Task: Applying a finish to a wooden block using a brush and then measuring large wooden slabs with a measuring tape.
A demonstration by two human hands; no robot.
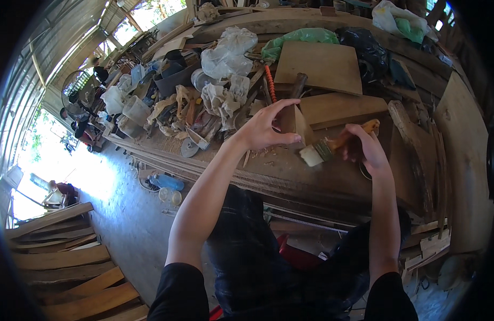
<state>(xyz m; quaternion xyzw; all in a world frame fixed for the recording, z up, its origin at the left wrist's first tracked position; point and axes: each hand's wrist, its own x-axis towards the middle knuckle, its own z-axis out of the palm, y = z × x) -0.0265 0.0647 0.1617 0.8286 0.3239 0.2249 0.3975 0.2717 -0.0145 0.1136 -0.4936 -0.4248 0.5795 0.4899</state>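
Note:
My left hand [268,123] grips a small angled piece of pale wood [300,125] upright on the cluttered workbench [268,176], fingertips over its top and thumb on its face. My right hand [359,136] is closed on a wide paintbrush [338,144] with an orange-brown handle, its pale bristles angled down beside the wood's lower end. Part of a round rim shows under my right hand, mostly hidden. Behind the held piece stand a dark handle [298,84] and an orange twisted rod [270,80], beside flat wooden boards [338,109].
Plastic bags [229,51], crumpled paper, containers and offcuts [183,107] crowd the bench's left and back. A tall board [461,160] leans at right. Stacked planks [59,262] lie lower left. A blue bottle [166,182] sits below the bench edge. Several people [65,187] are in the left background.

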